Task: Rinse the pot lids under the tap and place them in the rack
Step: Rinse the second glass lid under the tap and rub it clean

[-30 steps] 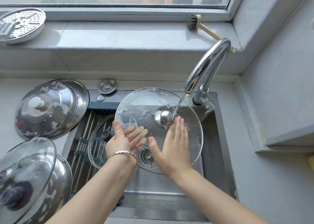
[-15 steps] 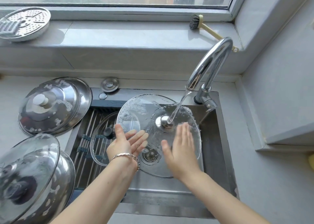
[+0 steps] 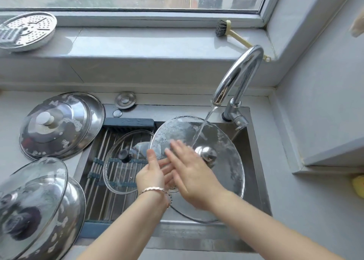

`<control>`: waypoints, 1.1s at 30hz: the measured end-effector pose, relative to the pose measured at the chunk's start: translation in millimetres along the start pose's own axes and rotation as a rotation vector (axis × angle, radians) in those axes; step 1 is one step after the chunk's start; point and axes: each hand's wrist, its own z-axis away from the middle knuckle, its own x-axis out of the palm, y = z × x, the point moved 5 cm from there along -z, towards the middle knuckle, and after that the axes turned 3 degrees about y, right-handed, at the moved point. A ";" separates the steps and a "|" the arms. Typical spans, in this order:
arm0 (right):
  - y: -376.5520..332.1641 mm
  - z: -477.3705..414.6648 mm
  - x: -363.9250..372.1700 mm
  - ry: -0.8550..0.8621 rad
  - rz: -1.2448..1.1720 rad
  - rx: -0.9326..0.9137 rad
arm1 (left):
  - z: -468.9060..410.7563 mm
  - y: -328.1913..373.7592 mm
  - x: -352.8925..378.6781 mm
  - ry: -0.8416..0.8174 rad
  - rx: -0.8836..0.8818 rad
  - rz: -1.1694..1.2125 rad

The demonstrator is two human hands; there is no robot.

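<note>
The large glass lid (image 3: 220,161) sits tilted in the sink (image 3: 254,161) under the tap (image 3: 238,76); the water stream lands just above its metal knob (image 3: 206,154). The left hand (image 3: 152,176) supports the lid at its left edge, fingers (image 3: 151,157) spread and partly behind the glass. The right hand (image 3: 194,176) lies flat on the upper face, fingers held together and extended, blurred. The lid's right rim is close to the sink wall; open basin shows only below its lower rim. The rack (image 3: 102,173) spans the left half of the sink and carries one small glass lid (image 3: 126,173), with bare bars to its left. On the desk (image 3: 11,112) left of the sink: one stack of two steel lids (image 3: 59,125) and one nearer stack (image 3: 37,210), glass lid over steel. Lids counted: six. The sill (image 3: 137,41) carries one perforated tray (image 3: 25,31) and one brush (image 3: 232,34).
</note>
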 end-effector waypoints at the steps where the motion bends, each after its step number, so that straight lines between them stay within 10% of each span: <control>1: 2.7 -11.3 -6.3 0.002 -0.022 0.103 | 4.1 -0.7 2.2 -0.001 0.021 -0.034; 12: 38.5 -24.5 -12.6 -0.078 -0.097 0.609 | 14.0 2.6 10.9 -0.111 0.135 -0.154; 16: -4.2 -16.4 -2.8 -0.143 -0.015 0.137 | 2.9 10.1 1.8 0.005 0.175 -0.262; 21: 16.5 -35.6 -19.9 -0.104 -0.045 0.350 | 5.3 14.1 10.2 -0.072 0.144 -0.179; 25: -13.2 -25.4 -9.4 -0.192 0.067 0.000 | 3.4 20.9 1.4 0.005 0.156 -0.248; 29: 30.2 -37.2 -29.3 -0.205 0.041 0.282 | 10.5 23.2 6.1 -0.060 0.128 -0.207; 33: -11.3 -14.7 -12.3 -0.267 0.121 -0.130 | 2.0 27.1 1.6 -0.020 0.188 -0.235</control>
